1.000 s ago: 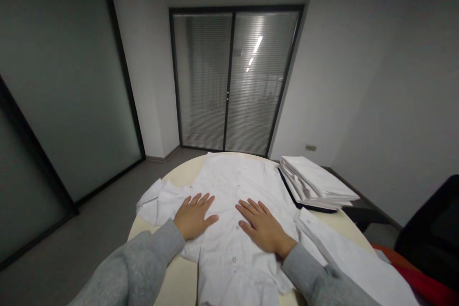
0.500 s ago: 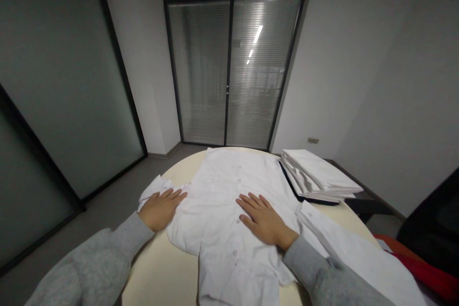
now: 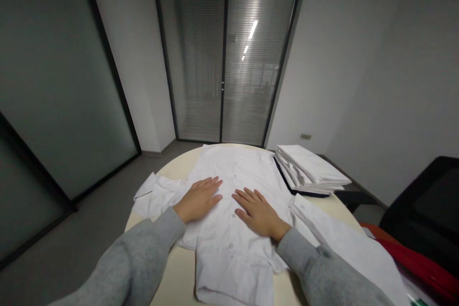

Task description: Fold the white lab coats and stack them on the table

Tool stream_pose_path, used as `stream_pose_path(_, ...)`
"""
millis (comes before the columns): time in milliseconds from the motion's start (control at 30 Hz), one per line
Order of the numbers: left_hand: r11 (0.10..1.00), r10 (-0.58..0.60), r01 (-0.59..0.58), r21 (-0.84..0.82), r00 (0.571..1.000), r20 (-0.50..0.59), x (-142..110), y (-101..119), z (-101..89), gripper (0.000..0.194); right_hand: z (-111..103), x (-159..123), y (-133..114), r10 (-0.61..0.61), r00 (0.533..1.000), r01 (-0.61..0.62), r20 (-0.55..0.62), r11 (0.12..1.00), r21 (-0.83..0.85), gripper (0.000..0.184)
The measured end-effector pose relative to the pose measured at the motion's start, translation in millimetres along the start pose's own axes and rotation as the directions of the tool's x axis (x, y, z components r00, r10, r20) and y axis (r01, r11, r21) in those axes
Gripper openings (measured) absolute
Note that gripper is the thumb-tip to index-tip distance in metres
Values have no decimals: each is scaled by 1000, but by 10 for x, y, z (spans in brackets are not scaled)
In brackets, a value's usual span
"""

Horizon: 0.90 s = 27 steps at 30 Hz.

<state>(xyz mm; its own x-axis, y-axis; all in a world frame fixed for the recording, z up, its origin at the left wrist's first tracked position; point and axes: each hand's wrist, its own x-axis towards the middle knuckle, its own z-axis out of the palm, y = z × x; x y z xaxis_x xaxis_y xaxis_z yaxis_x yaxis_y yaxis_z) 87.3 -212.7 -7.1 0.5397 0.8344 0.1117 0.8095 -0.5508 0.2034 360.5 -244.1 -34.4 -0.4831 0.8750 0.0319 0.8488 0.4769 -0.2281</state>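
Observation:
A white buttoned shirt (image 3: pixel 233 258) lies spread over the round table, its button line running down the middle. My left hand (image 3: pixel 201 197) rests flat on the cloth left of the buttons, fingers stretched out. Just right of the button line, my right hand (image 3: pixel 260 213) also lies flat on the shirt with its fingers spread. One sleeve (image 3: pixel 154 196) reaches out to the left table edge, slightly crumpled. On the right, white cloth (image 3: pixel 344 236) extends past my right forearm toward the table's edge; part of it is hidden under that arm.
A stack of folded white cloth (image 3: pixel 310 167) sits on a dark flat base at the table's right rear. The pale round table (image 3: pixel 179 165) has a black chair (image 3: pixel 426 210) with red fabric (image 3: pixel 423 263) to its right. Glass doors (image 3: pixel 225 67) stand beyond.
My left hand has slid rightward from the sleeve onto the shirt's body, nearer the buttons. My right hand stays in about the same place on the cloth. The view has shifted slightly.

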Motion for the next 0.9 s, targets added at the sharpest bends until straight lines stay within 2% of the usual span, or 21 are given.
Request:
stream_pose_path(133, 997, 54, -51, -57, 997, 52, 168, 110, 340, 68, -20, -19, -22, 12, 1000, -12, -2, 1000, 17, 60)
stream_pose_path(233, 998, 60, -59, -18, 996, 63, 153, 47, 443, 68, -34, -20, -37, 18, 1000, -18, -2, 999, 38, 63)
stream_pose_path(367, 999, 41, -42, 16, 997, 65, 121, -21, 473, 69, -45, -54, -58, 77, 997, -76, -17, 996, 49, 67)
stream_pose_path(567, 999, -26, 22, 47, 996, 82, 77, -100, 444, 69, -43, -307, -136, 313, 949, -311, -44, 949, 47, 69)
stream_pose_path(733, 996, -66, 61, 70, 995, 78, -17, -207, 364, 67, -100, -542, -206, 373, 926, -372, -52, 928, 27, 65)
stream_pose_path(800, 995, -74, 68, 78, 994, 77, -39, -233, 359, 68, -138, -627, -169, 431, 900, -430, -68, 902, 23, 59)
stream_pose_path(900, 993, -89, 82, 90, 993, 73, -50, -253, 379, 70, -196, -755, -51, 539, 835, -542, -112, 841, 5, 52)
